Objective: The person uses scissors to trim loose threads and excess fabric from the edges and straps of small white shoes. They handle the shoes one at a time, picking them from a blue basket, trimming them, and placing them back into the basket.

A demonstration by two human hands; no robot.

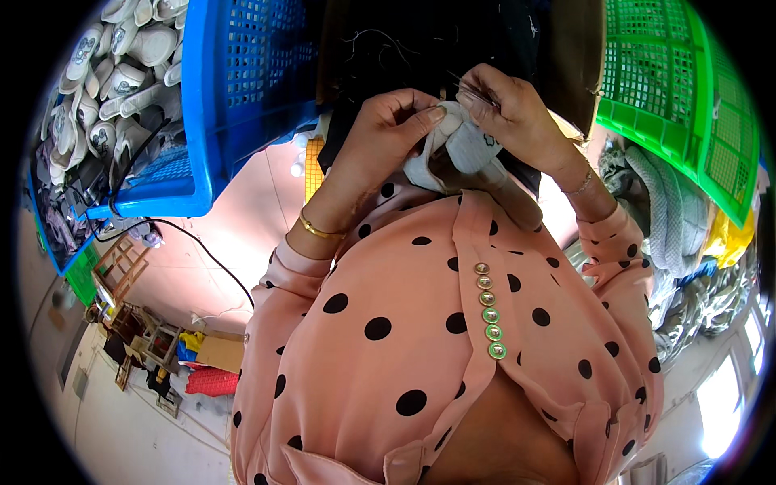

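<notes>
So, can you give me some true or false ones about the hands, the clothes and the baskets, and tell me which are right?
1. The left hand is pinching a pale shoe. True.
2. The right hand has a thin tool in its fingers. True.
3. The basket at the upper right is blue. False: it is green.
4. The shirt is plain white. False: it is pink with black dots.
5. The shirt buttons are square. False: they are round.
6. A gold bracelet is on the left wrist. True.
</notes>
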